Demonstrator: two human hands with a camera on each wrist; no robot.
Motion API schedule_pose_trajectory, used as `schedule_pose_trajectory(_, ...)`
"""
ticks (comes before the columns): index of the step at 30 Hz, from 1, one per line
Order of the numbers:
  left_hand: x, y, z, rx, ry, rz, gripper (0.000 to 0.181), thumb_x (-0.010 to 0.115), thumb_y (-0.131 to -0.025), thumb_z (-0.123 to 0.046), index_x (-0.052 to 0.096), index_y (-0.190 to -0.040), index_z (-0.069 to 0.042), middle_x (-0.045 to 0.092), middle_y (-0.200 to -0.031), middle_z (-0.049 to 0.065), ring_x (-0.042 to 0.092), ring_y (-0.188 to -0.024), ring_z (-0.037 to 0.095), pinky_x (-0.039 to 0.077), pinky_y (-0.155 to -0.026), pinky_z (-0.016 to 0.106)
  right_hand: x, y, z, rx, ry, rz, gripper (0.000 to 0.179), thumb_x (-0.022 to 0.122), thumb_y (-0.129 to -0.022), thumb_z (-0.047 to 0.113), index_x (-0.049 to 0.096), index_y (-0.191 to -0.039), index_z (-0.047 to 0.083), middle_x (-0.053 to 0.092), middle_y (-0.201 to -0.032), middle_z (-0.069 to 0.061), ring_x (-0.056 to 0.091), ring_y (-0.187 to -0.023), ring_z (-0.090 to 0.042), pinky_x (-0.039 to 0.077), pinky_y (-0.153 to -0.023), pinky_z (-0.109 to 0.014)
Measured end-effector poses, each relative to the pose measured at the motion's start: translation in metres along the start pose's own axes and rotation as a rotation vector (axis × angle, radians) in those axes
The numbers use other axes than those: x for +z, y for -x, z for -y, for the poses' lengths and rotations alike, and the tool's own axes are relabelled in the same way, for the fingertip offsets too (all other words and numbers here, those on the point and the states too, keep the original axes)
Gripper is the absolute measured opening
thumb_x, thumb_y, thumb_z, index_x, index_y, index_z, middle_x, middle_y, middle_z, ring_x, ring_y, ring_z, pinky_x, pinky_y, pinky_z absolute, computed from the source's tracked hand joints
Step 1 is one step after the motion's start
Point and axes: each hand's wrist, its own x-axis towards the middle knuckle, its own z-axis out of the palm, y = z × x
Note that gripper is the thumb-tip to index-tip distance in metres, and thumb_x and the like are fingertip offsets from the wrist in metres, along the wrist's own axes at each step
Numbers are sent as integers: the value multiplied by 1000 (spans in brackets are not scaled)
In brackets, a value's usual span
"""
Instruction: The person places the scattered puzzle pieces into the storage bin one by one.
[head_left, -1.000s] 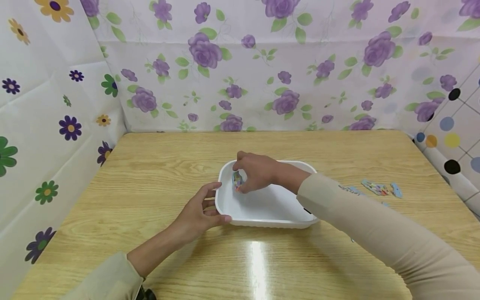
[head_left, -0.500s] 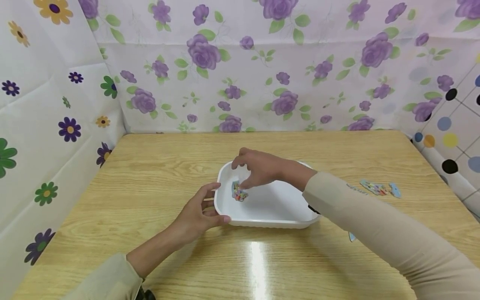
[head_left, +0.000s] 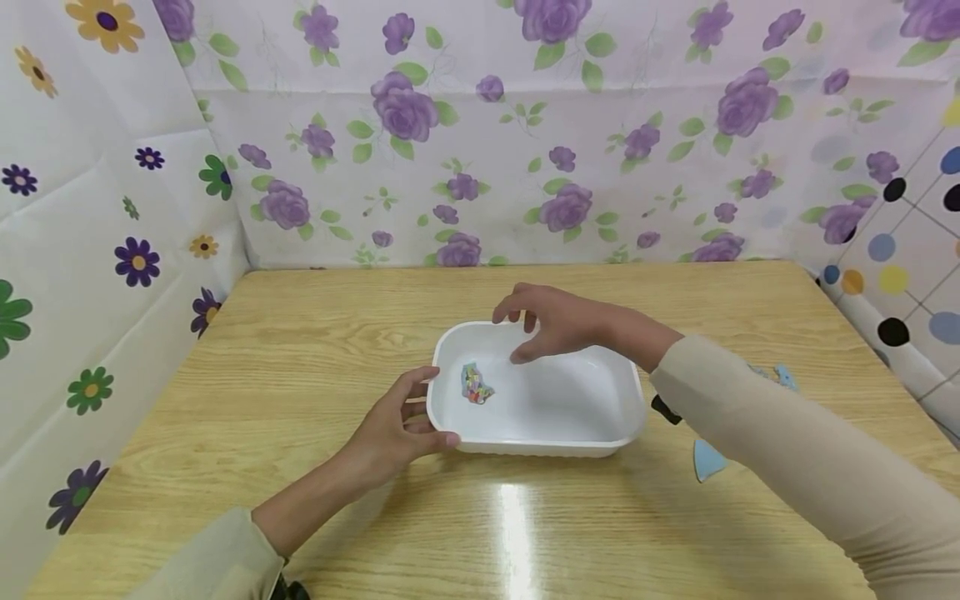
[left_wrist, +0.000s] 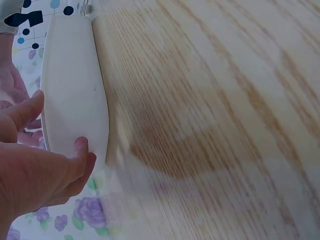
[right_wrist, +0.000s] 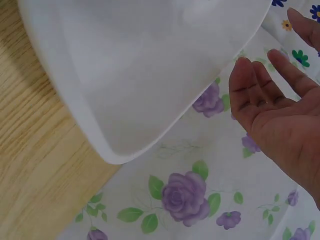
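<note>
Hands point(head_left: 397, 427) point(head_left: 561, 321), two; tray point(head_left: 562, 408), one

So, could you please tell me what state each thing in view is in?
White tray: upright on the table, open-topped.
Colourful piece: lying inside the tray, near its left end, not held.
Left hand: holding the tray's left end.
Right hand: above the tray, holding nothing.
Larger blue piece: lying on the table beside the right sleeve.
Small blue piece: on the table beyond that sleeve.
</note>
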Motion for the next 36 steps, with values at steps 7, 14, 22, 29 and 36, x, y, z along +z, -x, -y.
schedule_pose_trajectory(7,0,0,0,-1,-5,-1,92,81,-77,-10,25,-149,-12,36,-139,20,55,-120,37,53,-94,35,-14,20,-12,34,-13,-74,49,75,-83,19,58,-128,13,53,-118,-8,57,-104,-26,53,-84,-40)
schedule_pose_trajectory(14,-1,-1,2,-6,-17,-18,92,81,-76,-7,25,-149,-12,37,-138,20,55,-120,37,54,-93,34,-21,40,-30,92,-43,-99,49,75,-84,16,57,-129,12,53,-119,-8,57,-106,-27,53,-86,-41)
schedule_pose_trajectory(22,0,-2,2,-5,-36,-23,91,82,-76,-7,26,-149,-13,39,-138,19,54,-121,36,54,-93,34,-29,62,-47,99,-59,-128,48,72,-88,17,54,-132,10,53,-123,-11,57,-106,-28,52,-86,-45)
schedule_pose_trajectory(29,1,-2,3,-13,-46,-24,92,83,-75,-9,27,-148,-13,40,-138,18,54,-120,35,54,-93,33,-38,89,-61,159,-67,-149,47,69,-90,17,52,-134,9,51,-125,-14,56,-107,-30,55,-81,-43)
schedule_pose_trajectory(36,1,-2,2,-13,-46,-18,91,83,-75,-10,27,-148,-14,39,-136,18,56,-119,35,54,-93,34,-42,105,-70,186,-85,-163,45,68,-92,18,52,-133,9,50,-124,-16,56,-106,-31,56,-78,-42)
